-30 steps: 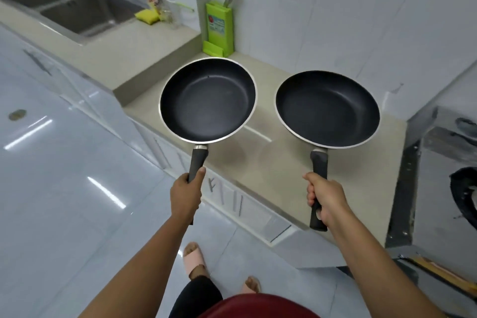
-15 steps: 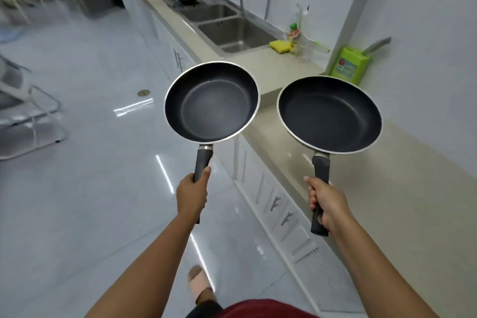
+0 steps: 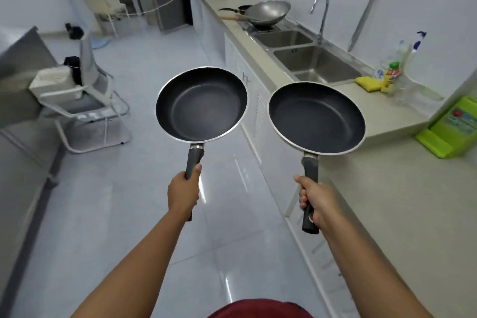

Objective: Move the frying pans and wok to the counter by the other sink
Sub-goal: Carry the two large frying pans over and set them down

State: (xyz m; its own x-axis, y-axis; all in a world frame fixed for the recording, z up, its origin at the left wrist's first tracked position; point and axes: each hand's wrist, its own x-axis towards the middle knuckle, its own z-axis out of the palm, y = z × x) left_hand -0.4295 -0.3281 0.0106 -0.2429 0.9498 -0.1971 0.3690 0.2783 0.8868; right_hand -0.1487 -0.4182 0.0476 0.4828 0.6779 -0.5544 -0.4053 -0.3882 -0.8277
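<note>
Stretching ahead, beige counter beside glossy white floor, double sink.

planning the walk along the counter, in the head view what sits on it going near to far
green holder → yellow sponge → double sink → wok

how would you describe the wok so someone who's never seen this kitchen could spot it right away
Follow the long beige counter along the right wall, past the double steel sink and its curved tap, to the far end. The wok sits just beyond the sink. It is bare grey metal, deep and rounded, with a pale handle pointing left, unlike the two black flat-bottomed frying pans carried in the hands.
</note>
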